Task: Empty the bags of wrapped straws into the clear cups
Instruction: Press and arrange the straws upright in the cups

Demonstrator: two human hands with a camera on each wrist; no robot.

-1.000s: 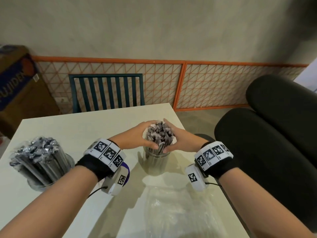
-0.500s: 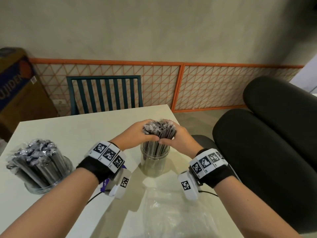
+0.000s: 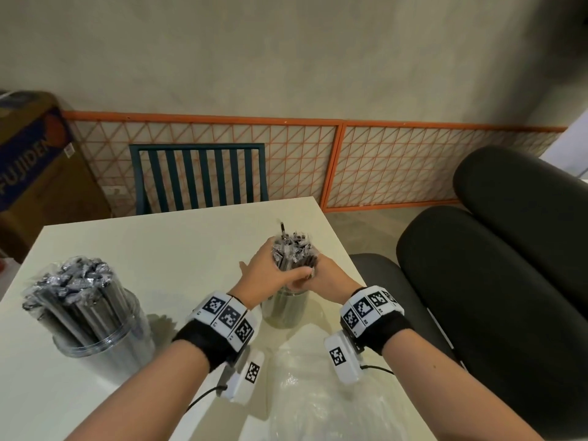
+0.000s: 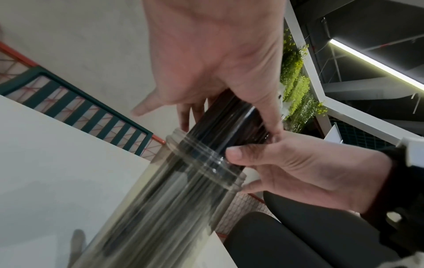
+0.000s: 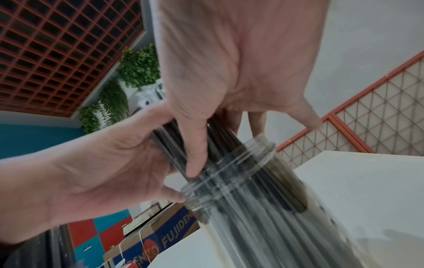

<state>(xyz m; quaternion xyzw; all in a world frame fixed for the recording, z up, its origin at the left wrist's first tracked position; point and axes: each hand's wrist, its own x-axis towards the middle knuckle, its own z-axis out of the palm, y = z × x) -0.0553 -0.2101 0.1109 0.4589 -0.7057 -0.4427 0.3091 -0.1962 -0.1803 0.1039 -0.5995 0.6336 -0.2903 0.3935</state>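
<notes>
A bundle of wrapped dark straws (image 3: 293, 253) stands in a clear cup (image 3: 285, 308) near the table's right edge. My left hand (image 3: 266, 275) and right hand (image 3: 324, 278) wrap round the bundle from both sides, just above the cup's rim. One straw pokes up above the rest. In the left wrist view my left hand (image 4: 206, 76) curls its thumb and fingers round the straws (image 4: 231, 116) above the threaded rim of the cup (image 4: 195, 174). In the right wrist view my right hand (image 5: 220, 87) grips the straws (image 5: 220, 143) the same way above the cup (image 5: 243, 185).
A second clear cup (image 3: 105, 338) packed with wrapped straws stands at the table's left. A crumpled clear plastic bag (image 3: 318, 396) lies on the table (image 3: 165, 249) in front of me. A green chair (image 3: 197, 176) is behind the table and black cushions (image 3: 493, 281) are at the right.
Both hands have slid down the bundle from its top to just above the cup's rim. The straw tops now stand free above the hands, with one straw poking higher.
</notes>
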